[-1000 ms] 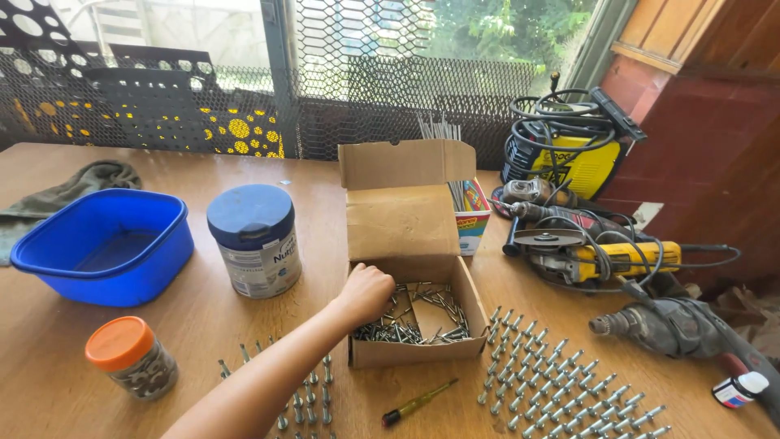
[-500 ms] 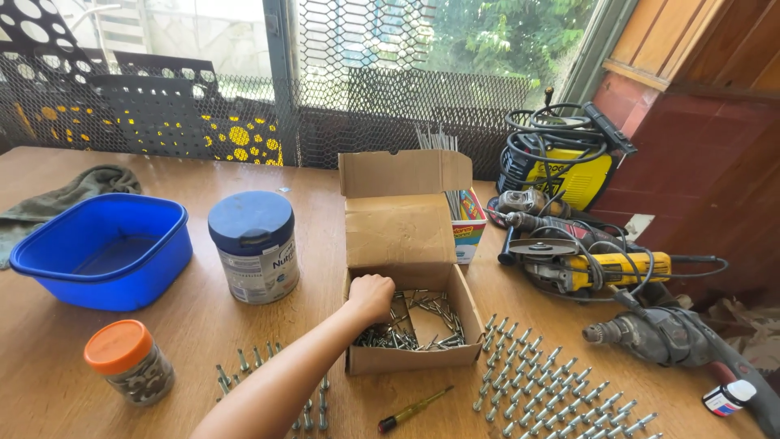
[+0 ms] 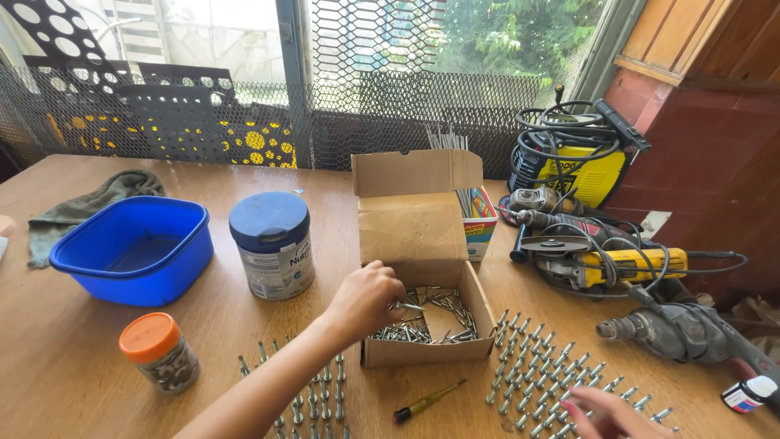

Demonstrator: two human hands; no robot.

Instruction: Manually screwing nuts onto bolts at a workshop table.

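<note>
Now the left hand [image 3: 366, 299] reaches into the open cardboard box [image 3: 426, 325], fingers pinched on one screw [image 3: 409, 306] above the loose pile inside. At five o'clock from the box, the right hand [image 3: 605, 410] lies open, fingers spread on the rows of upright screws [image 3: 552, 370]; a small screwdriver [image 3: 429, 401] lies at six o'clock, just beside the box.

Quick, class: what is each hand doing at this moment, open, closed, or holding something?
Left hand: closed, pinching a small silver screw over the open brown cardboard box.
Right hand: open, fingers spread on upright silver screws.
</note>
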